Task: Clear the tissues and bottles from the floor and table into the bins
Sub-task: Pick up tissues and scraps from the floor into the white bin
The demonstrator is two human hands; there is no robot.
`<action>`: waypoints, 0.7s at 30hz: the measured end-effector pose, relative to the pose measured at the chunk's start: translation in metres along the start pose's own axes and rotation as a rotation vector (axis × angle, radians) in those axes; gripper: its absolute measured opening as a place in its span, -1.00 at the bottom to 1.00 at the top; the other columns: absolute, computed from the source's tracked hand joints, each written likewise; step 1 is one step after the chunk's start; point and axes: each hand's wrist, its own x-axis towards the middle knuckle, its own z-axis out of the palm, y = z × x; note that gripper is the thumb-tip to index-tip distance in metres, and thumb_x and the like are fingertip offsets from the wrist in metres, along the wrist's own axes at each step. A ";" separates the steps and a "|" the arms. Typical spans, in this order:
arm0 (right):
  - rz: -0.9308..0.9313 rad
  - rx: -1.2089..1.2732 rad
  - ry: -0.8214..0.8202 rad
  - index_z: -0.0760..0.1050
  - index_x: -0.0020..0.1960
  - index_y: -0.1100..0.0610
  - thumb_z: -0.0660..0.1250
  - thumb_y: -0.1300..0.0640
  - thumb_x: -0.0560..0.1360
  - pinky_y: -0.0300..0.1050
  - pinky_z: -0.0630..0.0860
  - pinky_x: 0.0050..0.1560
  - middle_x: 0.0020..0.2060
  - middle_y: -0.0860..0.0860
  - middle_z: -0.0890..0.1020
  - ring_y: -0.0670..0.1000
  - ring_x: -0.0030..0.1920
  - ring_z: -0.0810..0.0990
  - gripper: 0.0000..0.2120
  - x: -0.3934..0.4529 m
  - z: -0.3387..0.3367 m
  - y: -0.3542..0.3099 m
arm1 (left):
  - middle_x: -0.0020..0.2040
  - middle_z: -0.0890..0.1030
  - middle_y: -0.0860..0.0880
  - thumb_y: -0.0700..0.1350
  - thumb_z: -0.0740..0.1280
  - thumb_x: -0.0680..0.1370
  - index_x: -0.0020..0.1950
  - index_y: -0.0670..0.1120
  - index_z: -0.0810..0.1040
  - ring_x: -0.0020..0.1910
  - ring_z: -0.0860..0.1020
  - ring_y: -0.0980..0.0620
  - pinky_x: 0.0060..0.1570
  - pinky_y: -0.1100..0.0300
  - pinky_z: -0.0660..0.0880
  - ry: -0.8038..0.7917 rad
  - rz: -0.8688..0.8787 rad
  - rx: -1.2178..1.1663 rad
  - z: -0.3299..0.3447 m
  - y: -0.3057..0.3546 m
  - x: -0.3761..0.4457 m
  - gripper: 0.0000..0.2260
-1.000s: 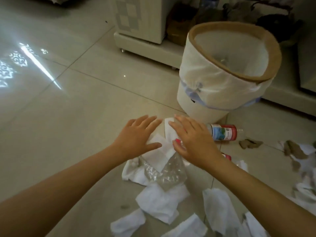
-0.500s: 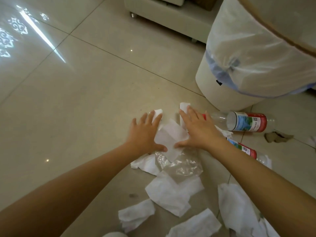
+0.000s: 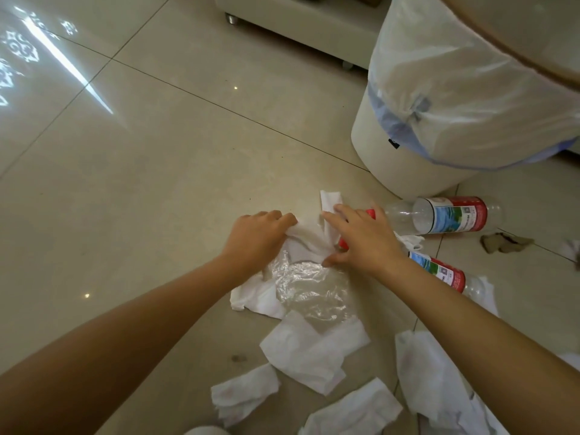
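Note:
White tissues lie scattered over the floor tiles. My left hand point(image 3: 255, 238) has its fingers curled around a crumpled tissue point(image 3: 309, 240) at the top of the pile. My right hand point(image 3: 361, 240) presses flat on the same tissue, beside a red bottle cap point(image 3: 342, 243). A clear plastic bag point(image 3: 314, 288) lies crumpled just below both hands. One empty bottle point(image 3: 445, 215) with a red and blue label lies on its side by the bin point(image 3: 417, 164). A second bottle point(image 3: 439, 273) is partly hidden under my right forearm.
The white bin with a clear liner stands at the upper right, close to the bottles. More tissues point(image 3: 314, 351) lie near the bottom edge. Brown scraps point(image 3: 502, 243) lie at the far right. A low white cabinet base point(image 3: 298, 20) runs along the top.
My left hand's fingers went from spread flat to curled around the tissue, bunching it. Both hands have drawn closer together, and the camera has leaned nearer to the pile.

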 end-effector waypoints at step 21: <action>-0.414 0.001 0.505 0.60 -0.15 0.13 0.43 0.26 0.40 0.24 0.21 0.38 -0.20 0.04 0.65 0.04 -0.22 0.62 -0.93 -0.051 0.026 -0.055 | -0.08 0.67 0.04 -0.14 0.35 0.51 0.09 0.05 0.59 -0.23 0.63 -0.06 -0.41 0.21 0.40 0.138 -0.175 0.028 -0.028 -0.045 -0.045 -0.81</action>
